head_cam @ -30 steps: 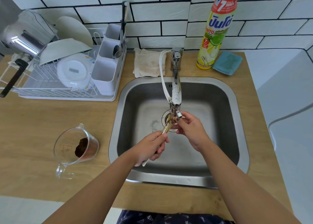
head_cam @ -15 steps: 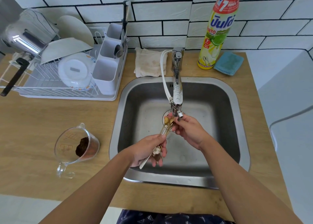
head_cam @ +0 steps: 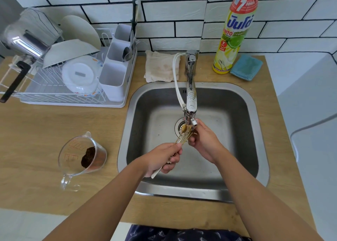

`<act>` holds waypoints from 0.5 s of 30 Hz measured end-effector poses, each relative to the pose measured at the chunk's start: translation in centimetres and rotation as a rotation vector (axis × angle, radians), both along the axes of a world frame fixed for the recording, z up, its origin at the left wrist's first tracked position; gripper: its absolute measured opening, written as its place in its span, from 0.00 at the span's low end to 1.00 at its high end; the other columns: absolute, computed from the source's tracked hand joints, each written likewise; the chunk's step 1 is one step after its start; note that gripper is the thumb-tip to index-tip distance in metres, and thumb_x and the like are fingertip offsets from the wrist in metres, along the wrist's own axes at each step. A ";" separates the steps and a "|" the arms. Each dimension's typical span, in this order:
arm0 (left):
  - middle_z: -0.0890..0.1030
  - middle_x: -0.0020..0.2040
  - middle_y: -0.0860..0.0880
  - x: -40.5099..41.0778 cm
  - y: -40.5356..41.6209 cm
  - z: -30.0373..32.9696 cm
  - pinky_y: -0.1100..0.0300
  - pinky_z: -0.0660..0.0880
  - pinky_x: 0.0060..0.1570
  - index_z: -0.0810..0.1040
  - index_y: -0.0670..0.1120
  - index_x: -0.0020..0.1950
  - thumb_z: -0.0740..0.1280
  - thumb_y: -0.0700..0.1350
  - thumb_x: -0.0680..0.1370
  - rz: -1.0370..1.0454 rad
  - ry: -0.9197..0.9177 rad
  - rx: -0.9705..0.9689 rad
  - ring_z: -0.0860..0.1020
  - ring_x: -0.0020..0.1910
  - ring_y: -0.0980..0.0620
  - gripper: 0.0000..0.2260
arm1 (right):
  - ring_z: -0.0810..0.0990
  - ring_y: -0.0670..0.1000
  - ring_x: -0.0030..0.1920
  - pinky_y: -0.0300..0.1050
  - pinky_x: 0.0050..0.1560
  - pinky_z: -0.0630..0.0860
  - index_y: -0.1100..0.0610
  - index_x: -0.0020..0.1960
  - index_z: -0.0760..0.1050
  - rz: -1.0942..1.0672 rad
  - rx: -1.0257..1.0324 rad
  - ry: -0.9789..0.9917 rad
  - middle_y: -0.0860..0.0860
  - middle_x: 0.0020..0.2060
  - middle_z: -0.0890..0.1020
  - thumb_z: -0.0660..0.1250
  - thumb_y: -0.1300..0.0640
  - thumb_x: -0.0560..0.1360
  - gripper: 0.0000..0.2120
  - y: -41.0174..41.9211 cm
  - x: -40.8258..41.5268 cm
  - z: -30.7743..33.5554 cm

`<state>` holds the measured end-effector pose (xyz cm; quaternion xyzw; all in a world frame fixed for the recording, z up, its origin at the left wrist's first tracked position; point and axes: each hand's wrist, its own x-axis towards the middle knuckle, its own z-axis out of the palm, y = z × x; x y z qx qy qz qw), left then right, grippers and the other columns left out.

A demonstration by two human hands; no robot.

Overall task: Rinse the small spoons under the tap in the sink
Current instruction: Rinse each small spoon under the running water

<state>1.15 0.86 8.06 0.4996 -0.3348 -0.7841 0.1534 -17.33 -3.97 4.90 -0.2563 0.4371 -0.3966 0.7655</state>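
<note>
So the left hand [head_cam: 163,159] is curled round the handle ends of a bunch of small gold-coloured metal spoons [head_cam: 184,134], with one white handle poking out below the fist toward the near rim. The spoons angle up and away from it, bowls sitting right under the spout of the chrome tap [head_cam: 190,98]. Can't count them exactly, too bunched up, but it's at least three. The right hand [head_cam: 204,142] is just beside the bowls, fingers curled in against the spoon shafts, touching them. Both hands are over the one square stainless steel sink [head_cam: 235,102], set in the wooden worktop [head_cam: 36,131]. Left of it sits one clear plastic measuring jug [head_cam: 82,157] with brown stuff inside. Further back: one white dish rack [head_cam: 60,96], one yellow dish soap bottle [head_cam: 235,34].
</note>
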 end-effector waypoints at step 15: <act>0.80 0.38 0.49 0.1 -1.2 -2.1 0.53 0.76 0.34 0.70 0.50 0.47 0.57 0.59 0.83 -0.380 -1.188 -0.912 0.79 0.36 0.45 0.14 | 0.77 0.44 0.33 0.36 0.35 0.76 0.58 0.51 0.81 0.281 -0.090 0.268 0.52 0.45 0.88 0.69 0.62 0.81 0.03 -1.7 -0.5 1.2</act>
